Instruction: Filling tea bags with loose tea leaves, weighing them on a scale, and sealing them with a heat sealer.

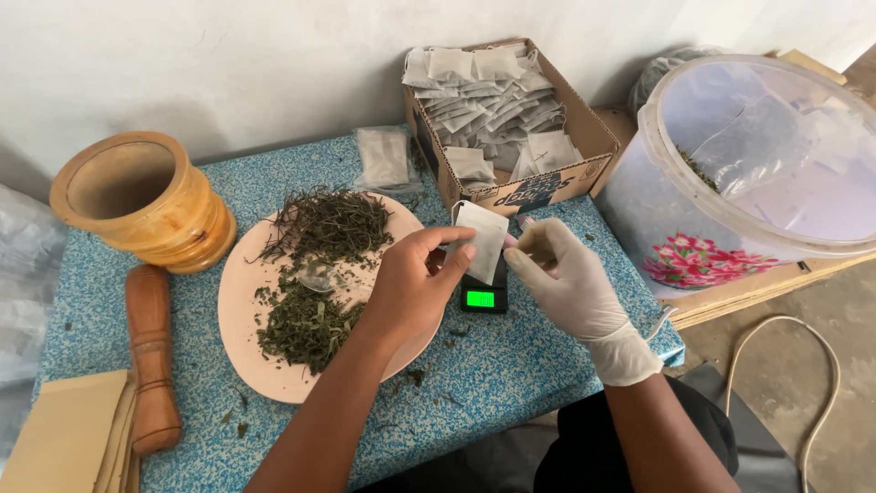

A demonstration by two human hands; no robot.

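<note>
A small white tea bag (484,239) is held upright over a little black scale with a green lit display (481,298). My bare left hand (412,285) pinches the bag's left edge. My right hand (564,278), in a white glove, grips its right edge with thumb and fingers. Left of the hands lies a pink plate (239,315) heaped with dried green herb leaves (315,274).
A cardboard box (584,137) of filled white bags stands behind the scale. A clear plastic tub (675,228) with a flower print sits at the right. A wooden mortar (146,201) and pestle (151,351) are at the left, brown envelopes (68,438) in the near corner, a white cable (821,402) on the floor.
</note>
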